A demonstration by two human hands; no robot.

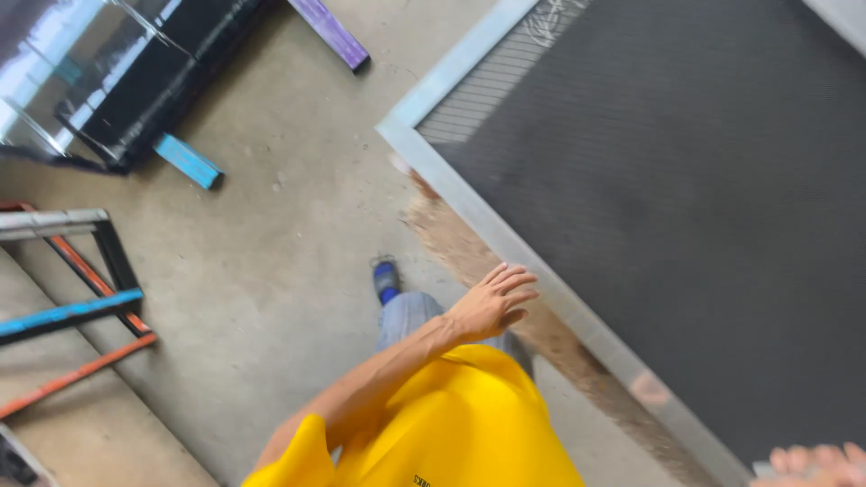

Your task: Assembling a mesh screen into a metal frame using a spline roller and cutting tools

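Note:
A large mesh screen [686, 198] in a pale metal frame [469, 194] fills the right side, lying at a slant. My left hand [492, 305] reaches out from my yellow sleeve, fingers spread and holding nothing, right beside the frame's long edge; contact is unclear. My right hand [812, 464] shows only as blurred fingers at the bottom right corner, at the frame's lower end, and its grip is hidden. Below my left hand are my grey trouser leg [406, 316] and blue shoe [386, 280] on the concrete floor.
A black-framed glass panel [108, 81] lies at the top left, with a blue bar [188, 160] and a purple bar [329, 32] near it. Metal frames with orange and blue bars [77, 311] stand at the left. A brown dusty strip [460, 248] runs along the screen's frame.

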